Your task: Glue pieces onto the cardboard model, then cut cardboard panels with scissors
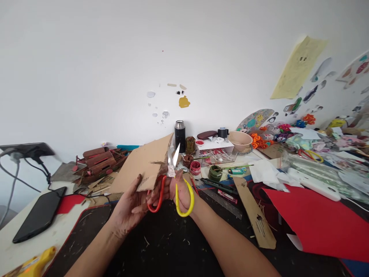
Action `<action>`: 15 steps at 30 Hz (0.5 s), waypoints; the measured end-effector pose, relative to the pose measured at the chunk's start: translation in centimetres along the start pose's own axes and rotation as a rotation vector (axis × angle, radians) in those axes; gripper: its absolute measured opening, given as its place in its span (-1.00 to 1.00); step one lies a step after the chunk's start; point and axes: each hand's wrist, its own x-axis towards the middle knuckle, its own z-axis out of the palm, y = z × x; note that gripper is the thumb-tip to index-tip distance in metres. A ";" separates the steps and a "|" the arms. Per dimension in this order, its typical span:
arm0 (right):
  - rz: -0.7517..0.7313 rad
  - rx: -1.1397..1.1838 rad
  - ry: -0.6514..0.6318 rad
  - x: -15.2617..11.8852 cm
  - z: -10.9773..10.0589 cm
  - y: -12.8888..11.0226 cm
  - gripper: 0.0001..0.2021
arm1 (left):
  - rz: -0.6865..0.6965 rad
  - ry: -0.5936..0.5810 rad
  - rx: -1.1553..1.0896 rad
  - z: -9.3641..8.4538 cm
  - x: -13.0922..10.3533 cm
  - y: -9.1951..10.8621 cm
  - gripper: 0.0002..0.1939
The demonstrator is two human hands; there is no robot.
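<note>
A piece of brown corrugated cardboard (141,161) is raised above the desk, its near corner gripped in my left hand (128,206). My right hand (183,188) holds a pair of scissors (171,170) with one red and one yellow handle loop. The blades stand apart at the cardboard's right edge, where a cut or torn notch shows. Dark reddish-brown stains mark my left fingers and palm. Part of the right fingers is hidden behind the scissor handles.
Behind the hands stand a black thermos (180,136), paint jars (195,167) and a pink bowl (240,141). A cardboard strip (255,213) and red paper (319,219) lie right. A phone (40,215), a brown cardboard model (100,163) and a yellow glue gun (36,265) are left.
</note>
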 end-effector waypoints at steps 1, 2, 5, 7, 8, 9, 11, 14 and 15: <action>0.038 -0.004 -0.027 0.0 0.0 -0.2 0.06 | 0.013 0.007 0.005 -0.1 0.0 0.1 -0.50; 0.064 0.002 -0.054 0.0 0.0 -0.5 0.07 | 0.037 0.003 0.019 -0.2 0.1 0.1 -0.54; 0.086 0.061 -0.122 0.2 -0.1 -0.8 0.04 | 0.190 -0.048 0.107 -0.6 0.4 -0.3 -0.64; 0.074 0.099 -0.129 0.2 -0.2 -0.6 -0.02 | 0.324 -0.023 0.169 -0.8 0.8 -0.7 -0.60; 0.060 0.109 -0.120 0.2 -0.2 -0.4 -0.06 | 0.388 0.024 0.181 -0.9 1.0 -0.7 -0.58; 0.040 0.113 -0.109 0.1 -0.2 -0.2 -0.12 | 0.455 0.088 0.174 -1.1 1.3 -0.6 -0.57; 0.013 0.086 -0.107 -0.1 0.1 0.0 -0.22 | 0.614 0.233 0.113 -1.3 1.7 0.0 -0.61; 0.045 0.004 -0.155 -0.6 0.6 0.2 -0.23 | 0.853 0.386 0.034 -1.4 1.8 1.6 -0.69; 0.058 -0.018 -0.161 -0.7 0.8 0.2 -0.22 | 0.907 0.421 0.028 -1.4 1.7 2.0 -0.70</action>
